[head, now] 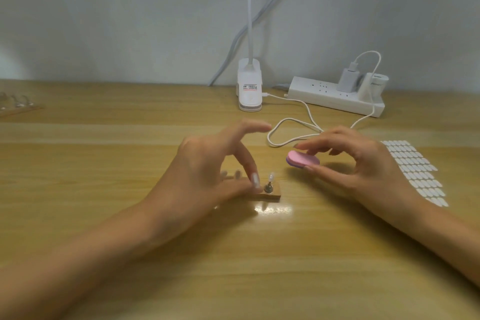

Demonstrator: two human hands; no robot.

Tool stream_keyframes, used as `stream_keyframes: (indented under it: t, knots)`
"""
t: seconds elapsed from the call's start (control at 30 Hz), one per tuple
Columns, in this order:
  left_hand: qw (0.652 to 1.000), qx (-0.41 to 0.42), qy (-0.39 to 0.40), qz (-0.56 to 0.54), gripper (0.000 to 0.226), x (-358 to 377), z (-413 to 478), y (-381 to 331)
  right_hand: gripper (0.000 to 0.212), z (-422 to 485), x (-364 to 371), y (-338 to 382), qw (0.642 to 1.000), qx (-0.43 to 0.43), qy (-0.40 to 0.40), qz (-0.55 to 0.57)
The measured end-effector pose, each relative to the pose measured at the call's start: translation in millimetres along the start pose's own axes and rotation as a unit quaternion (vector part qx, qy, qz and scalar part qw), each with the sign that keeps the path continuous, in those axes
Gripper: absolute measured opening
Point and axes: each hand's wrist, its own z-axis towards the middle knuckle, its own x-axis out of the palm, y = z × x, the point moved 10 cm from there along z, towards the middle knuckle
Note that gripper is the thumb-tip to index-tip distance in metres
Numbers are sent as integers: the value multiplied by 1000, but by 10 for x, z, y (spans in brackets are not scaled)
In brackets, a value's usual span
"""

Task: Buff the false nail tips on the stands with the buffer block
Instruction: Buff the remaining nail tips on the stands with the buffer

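Head view: white cable (pixel 288 119) loops behind buffer block (pixel 302 160)

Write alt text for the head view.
A right hand pinches a pink buffer block beside, not touching, a false nail tip on a wooden stand base that the left hand holds. Behind stand a clip lamp and power strip; a sheet of white oval stickers lies right.

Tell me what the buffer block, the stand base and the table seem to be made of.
Buffer block: likely foam, matte; pink layer over purple, soft rounded edges.
Stand base: probably wood, light brown; its post looks like grey metal.
Table: wood or wood-look laminate, glossy; striped grain, bright glare.
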Motion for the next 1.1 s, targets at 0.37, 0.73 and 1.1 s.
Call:
stream_keyframes:
  t: [0.37,0.73,1.1]
  knots:
    - [999,-4,-6,41,63,36,35,116,27,1,137,-149,991,79,71,-80]
    - [989,-26,105,96,87,10,25,276,39,-5,186,31,992,35,96,-76]
    - [998,10,22,54,74,-197,-119,280,27,-77,341,350,992,-45,67,-101]
